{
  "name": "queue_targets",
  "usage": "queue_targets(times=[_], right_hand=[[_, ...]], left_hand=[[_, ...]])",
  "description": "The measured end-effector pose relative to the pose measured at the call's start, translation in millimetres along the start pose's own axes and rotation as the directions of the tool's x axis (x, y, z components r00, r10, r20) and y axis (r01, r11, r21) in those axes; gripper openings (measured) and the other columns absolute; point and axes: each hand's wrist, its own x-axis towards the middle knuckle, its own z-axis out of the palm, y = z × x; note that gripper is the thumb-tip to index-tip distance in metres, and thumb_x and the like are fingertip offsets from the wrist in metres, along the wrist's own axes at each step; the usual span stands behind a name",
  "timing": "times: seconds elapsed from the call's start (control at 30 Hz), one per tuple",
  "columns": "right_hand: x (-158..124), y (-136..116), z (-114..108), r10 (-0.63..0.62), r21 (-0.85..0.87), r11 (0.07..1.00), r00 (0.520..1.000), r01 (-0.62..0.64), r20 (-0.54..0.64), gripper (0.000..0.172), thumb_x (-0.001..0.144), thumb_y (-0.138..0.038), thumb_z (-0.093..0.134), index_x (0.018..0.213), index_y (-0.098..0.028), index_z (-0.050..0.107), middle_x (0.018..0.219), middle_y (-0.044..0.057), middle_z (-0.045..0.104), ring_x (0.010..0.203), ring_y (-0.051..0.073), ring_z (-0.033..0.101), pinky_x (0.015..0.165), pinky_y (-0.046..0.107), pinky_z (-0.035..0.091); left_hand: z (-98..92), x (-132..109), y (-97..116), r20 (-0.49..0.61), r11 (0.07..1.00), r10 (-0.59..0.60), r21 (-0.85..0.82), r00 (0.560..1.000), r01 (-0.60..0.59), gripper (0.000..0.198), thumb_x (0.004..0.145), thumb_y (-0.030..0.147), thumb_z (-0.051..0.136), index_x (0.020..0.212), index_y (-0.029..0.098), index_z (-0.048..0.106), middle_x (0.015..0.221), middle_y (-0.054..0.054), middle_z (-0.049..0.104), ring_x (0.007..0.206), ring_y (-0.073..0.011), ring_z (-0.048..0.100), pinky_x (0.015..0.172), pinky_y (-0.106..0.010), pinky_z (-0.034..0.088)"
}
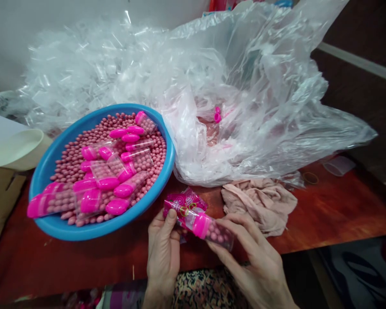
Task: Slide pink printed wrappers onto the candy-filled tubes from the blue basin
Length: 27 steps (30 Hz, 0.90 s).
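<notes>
The left hand (162, 257) has its grip clamped on a pink packet (185, 204), the right hand (244, 253) clamped on a clear tube (220, 235); firm, close holding keeps both steady

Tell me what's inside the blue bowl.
The blue bowl holds loose pink balls and clear tubes with hot-pink caps, most filled with the same balls. They cover the bowl's bottom, so it cannot be seen.

This looks like a small home-style packing workspace: a reddish wooden table (341, 210) holds a blue plastic basin (171, 154) of pink beads (67, 167), a heap of clear plastic bags (260, 86) fills the upper middle, and cardboard (1, 206) sits at lower left.
</notes>
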Motion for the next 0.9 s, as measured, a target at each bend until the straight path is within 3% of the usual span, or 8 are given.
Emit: queue_targets(times=[0.2, 0.47, 0.6, 0.9], right_hand=[[4.9, -0.9, -4.1, -0.091, 0.047, 0.995, 0.996, 0.090, 0.005, 0.027, 0.083, -0.009, 0.056, 0.109, -0.018, 0.054, 0.095, 0.006, 0.055, 0.083, 0.015, 0.061, 0.076, 0.022, 0.055], [9.7, -1.9, -9.3, -0.156, 0.037, 0.987, 0.987, 0.155, 0.027, 0.022, 0.085, -0.011, 0.054, 0.105, -0.019, 0.059, 0.089, 0.007, 0.060, 0.078, 0.016, 0.064, 0.067, 0.023, 0.058], [11.0, -2.4, -6.8, -0.151, 0.045, 0.988, 0.988, 0.150, 0.016, 0.022, 0.084, -0.011, 0.054, 0.103, -0.019, 0.062, 0.087, 0.006, 0.063, 0.077, 0.015, 0.065, 0.067, 0.023, 0.058], [5.8, -1.6, -0.1, -0.117, -0.013, 0.993, 0.993, 0.117, -0.032, 0.025, 0.084, -0.009, 0.055, 0.107, -0.018, 0.060, 0.091, 0.007, 0.060, 0.077, 0.015, 0.064, 0.068, 0.024, 0.058]], left_hand=[[-0.4, -0.4, -2.5, 0.009, 0.999, -0.018, 0.036, 1.000, 0.018, 0.016, 0.067, 0.025, 0.075, 0.078, 0.016, 0.070, 0.072, -0.002, 0.073, 0.059, -0.0120, 0.064, 0.062, -0.024, 0.051], [2.8, -2.0, -5.3, 0.022, 0.999, -0.023, 0.037, 0.999, 0.022, 0.018, 0.065, 0.023, 0.076, 0.080, 0.015, 0.072, 0.075, -0.004, 0.074, 0.063, -0.0148, 0.066, 0.064, -0.026, 0.052], [2.9, -1.3, -7.8, 0.046, 0.999, -0.026, 0.045, 0.999, 0.024, 0.019, 0.065, 0.022, 0.077, 0.082, 0.016, 0.073, 0.073, -0.003, 0.074, 0.062, -0.0132, 0.065, 0.062, -0.024, 0.051], [5.1, -7.2, -12.8, 0.056, 0.993, -0.077, 0.091, 0.995, 0.071, 0.016, 0.058, 0.022, 0.081, 0.067, 0.013, 0.071, 0.061, -0.001, 0.069, 0.056, -0.0091, 0.058, 0.058, -0.019, 0.048]])
